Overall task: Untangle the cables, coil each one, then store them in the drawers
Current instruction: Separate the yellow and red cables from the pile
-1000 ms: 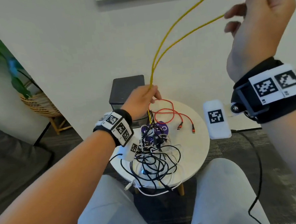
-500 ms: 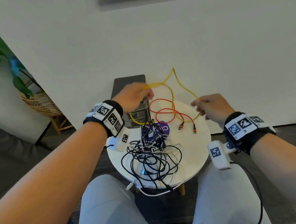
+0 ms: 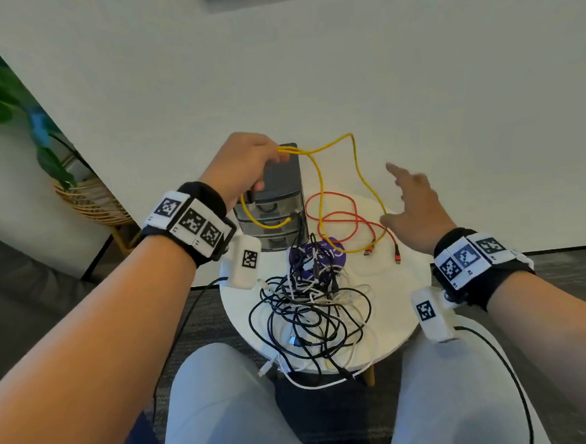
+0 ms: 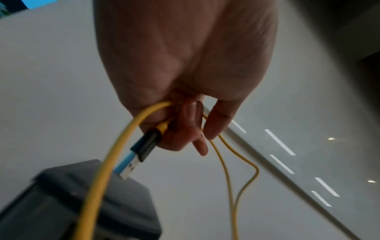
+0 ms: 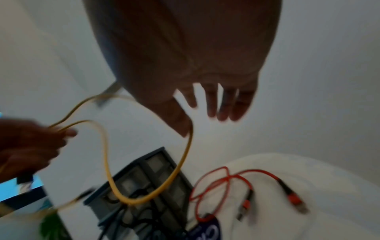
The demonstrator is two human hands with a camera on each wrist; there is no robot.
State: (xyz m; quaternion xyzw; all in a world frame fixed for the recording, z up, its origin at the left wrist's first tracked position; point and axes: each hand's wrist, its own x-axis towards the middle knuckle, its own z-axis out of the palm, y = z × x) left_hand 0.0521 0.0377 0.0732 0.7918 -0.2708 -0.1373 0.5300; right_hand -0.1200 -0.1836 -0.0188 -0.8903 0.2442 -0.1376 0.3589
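My left hand [image 3: 247,163] grips the half-coiled yellow cable [image 3: 320,185] above the drawers [image 3: 277,219]; my right hand [image 3: 417,207] hangs empty, fingers spread (the black-and-white tangle [image 3: 310,310] before them waits).

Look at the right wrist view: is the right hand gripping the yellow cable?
No, the right hand has its fingers spread straight, and the yellow cable merely hangs past the thumb, held by the left hand.

Yellow cable [image 3: 320,182] hanging in loose loops above the drawers [image 3: 277,205], black USB plug [image 4: 144,146] at one end. Red cable [image 3: 346,218] loosely coiled on white table [image 3: 392,301]. Black and white cables [image 3: 310,310] tangled in front.
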